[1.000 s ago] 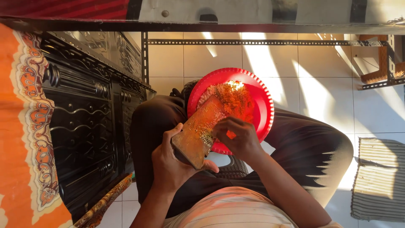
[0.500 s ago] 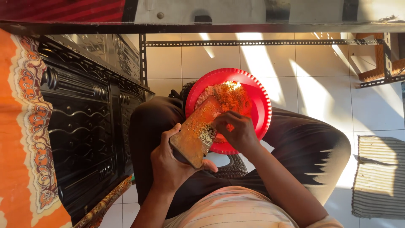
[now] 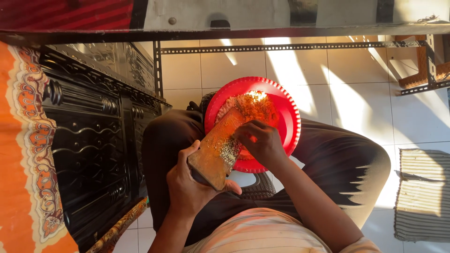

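Head cam looks straight down at a seated person w/ a round red plate (image 3: 286, 112) resting on their lap, rim scalloped. A flat metal grater (image 3: 219, 150) leans from the plate's middle down toward 7 o'clock, its face coated in orange shreds. A heap of grated orange pulp (image 3: 253, 107) lies on the plate just past the grater's top end, at about 1 o'clock from it.

Left hand (image 3: 190, 189) has its grip closed round the grater's lower end, thumb on the front, fingers behind. Right hand (image 3: 261, 143) sits at 3 o'clock of the grater, fingers curled tight on a small orange piece (image 3: 253, 138) pressed to the grater face; prob. carrot, too hidden to tell.

Dark trousers (image 3: 337, 164) cover both knees. White tiled floor (image 3: 356, 103) shows beyond, sunlit in streaks. Black ornate metal panel (image 3: 89, 140) stands at 9 o'clock, orange patterned cloth (image 3: 18, 154) past it. Striped mat (image 3: 422, 192) at 4 o'clock. Perforated metal bar (image 3: 290, 47) runs across at 12 o'clock.
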